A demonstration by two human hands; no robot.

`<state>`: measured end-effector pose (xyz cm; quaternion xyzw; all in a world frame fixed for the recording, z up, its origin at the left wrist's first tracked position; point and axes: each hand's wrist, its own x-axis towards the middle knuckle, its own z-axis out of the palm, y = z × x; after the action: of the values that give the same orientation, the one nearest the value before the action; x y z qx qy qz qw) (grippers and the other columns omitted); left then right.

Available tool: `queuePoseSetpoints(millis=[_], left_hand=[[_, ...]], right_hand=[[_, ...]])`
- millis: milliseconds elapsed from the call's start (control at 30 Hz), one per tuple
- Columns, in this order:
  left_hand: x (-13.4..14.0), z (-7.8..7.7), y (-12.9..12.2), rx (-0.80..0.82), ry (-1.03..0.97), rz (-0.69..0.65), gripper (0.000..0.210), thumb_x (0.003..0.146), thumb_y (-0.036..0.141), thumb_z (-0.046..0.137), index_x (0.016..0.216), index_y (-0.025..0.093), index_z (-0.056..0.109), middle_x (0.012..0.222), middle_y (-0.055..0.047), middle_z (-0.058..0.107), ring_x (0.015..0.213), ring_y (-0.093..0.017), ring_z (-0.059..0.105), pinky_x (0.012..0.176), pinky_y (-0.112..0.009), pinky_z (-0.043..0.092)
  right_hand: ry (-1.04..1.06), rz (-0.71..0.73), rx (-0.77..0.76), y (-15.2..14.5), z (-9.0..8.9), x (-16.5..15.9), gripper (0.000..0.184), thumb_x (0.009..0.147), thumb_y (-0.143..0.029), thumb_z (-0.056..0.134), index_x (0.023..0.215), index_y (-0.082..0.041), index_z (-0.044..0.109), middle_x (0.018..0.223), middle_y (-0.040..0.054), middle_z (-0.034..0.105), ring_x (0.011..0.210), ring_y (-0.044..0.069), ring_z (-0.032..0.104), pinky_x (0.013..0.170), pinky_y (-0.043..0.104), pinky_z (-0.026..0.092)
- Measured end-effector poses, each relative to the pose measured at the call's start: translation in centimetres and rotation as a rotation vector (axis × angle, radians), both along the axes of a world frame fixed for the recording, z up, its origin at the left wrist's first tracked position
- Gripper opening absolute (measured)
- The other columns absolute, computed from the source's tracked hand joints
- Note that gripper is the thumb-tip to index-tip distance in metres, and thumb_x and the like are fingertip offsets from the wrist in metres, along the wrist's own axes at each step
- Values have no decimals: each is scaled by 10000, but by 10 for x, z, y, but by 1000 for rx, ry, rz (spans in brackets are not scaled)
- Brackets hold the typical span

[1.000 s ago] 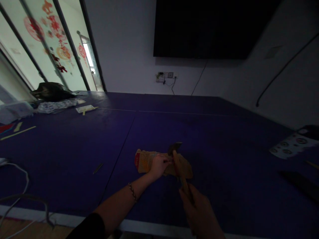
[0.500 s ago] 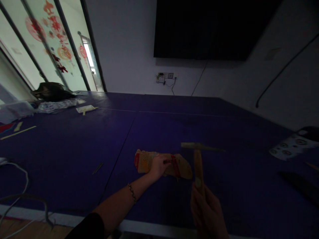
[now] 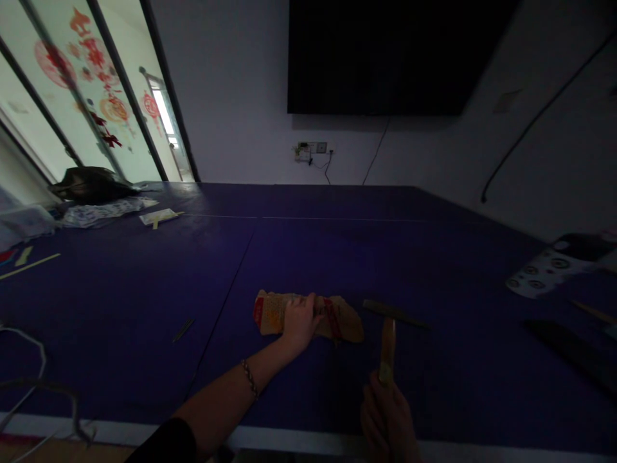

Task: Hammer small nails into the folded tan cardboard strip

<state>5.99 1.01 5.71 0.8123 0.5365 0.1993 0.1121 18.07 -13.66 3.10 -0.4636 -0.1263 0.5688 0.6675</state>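
Observation:
My left hand (image 3: 299, 321) lies over a flattened brown cardboard-like piece (image 3: 348, 321) with red bands and printing, gripping it against the purple tabletop (image 3: 308, 257). Its fingertips are partly hidden. At the lower right, my right hand (image 3: 389, 415) is closed round the wooden handle of a hammer (image 3: 388, 341). The hammer's long, thin metal head lies crosswise, just right of the brown piece and apart from it in the picture. Left of the brown piece, a few thin dark sticks or nails (image 3: 184, 330) lie on the tabletop; their kind is unclear.
A patterned white roll-like object (image 3: 542, 275) and a dark flat strip (image 3: 569, 350) lie at the right. Cables (image 3: 41, 360) loop at the lower left. A black bag (image 3: 91, 183) and a white packet (image 3: 159, 217) are at the far left. A television (image 3: 385, 58) hangs behind.
The hammer has come down and its head has tilted, with my right hand lower. My left hand has shifted on the brown piece, its thumb side lifting. The whole view has swung slightly.

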Motion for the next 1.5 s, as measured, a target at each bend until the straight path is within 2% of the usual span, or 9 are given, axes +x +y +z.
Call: queuePoseSetpoints(millis=[167,300,400,467,633,733,900,1167,1500], left_hand=[[-5,10,-10,53,92,-39,521,767,270,548,1243,153,371,1074,-119,601,1030,-270,508,868,-421,370],[-29,13,-32,130,77,-74,416,805,243,470,1202,125,432,1212,-123,525,1141,-240,450,949,-385,374],[-67,6,-52,232,60,0,392,845,228,364,1216,119,425,1270,-125,477,1208,-215,395,989,-383,362],[-101,-2,-60,288,94,131,392,856,233,315,1211,122,437,1265,-119,486,1216,-220,390,981,-407,372],[-189,-14,-57,217,328,375,419,841,241,287,1140,66,522,1245,-156,504,1219,-263,386,971,-436,367],[-218,-14,-56,144,436,451,454,830,285,303,1168,58,504,1266,-162,479,1235,-288,355,962,-477,349],[-225,-17,-65,52,475,483,526,815,355,304,1205,42,468,1299,-154,441,1242,-292,343,955,-483,339],[-219,-17,-68,66,476,476,523,808,363,311,1192,52,485,1282,-148,463,1230,-291,362,953,-493,333],[-217,-14,-69,62,439,440,447,819,320,310,1130,98,542,1218,-130,536,1161,-264,455,954,-460,348]], right_hand=[[-65,-8,-47,1,2,-2,429,575,-492,704,619,-216,378,324,-149,369,183,9,260,181,99,239],[-56,43,-15,2,-7,4,445,529,-499,726,629,-215,398,315,-147,367,183,15,260,184,112,234],[-45,21,-65,3,-14,7,483,458,-479,767,692,-215,438,331,-142,400,198,19,285,199,120,256],[-17,31,-85,3,-15,6,480,471,-469,768,718,-213,445,342,-141,410,208,14,290,204,109,249],[6,68,-106,1,-9,2,461,486,-437,775,707,-211,439,355,-146,398,223,9,302,213,94,239],[-11,60,-116,1,-6,1,470,475,-443,776,695,-212,431,363,-144,399,221,9,299,209,96,233],[-29,48,-97,-1,-5,0,453,491,-448,767,707,-211,447,375,-138,402,232,6,298,212,96,242],[-67,54,-121,-1,-3,2,460,489,-467,760,715,-203,459,377,-130,406,244,13,307,220,104,255],[-96,77,-106,0,-13,5,441,493,-477,752,709,-213,472,358,-131,392,224,24,297,200,121,260]])
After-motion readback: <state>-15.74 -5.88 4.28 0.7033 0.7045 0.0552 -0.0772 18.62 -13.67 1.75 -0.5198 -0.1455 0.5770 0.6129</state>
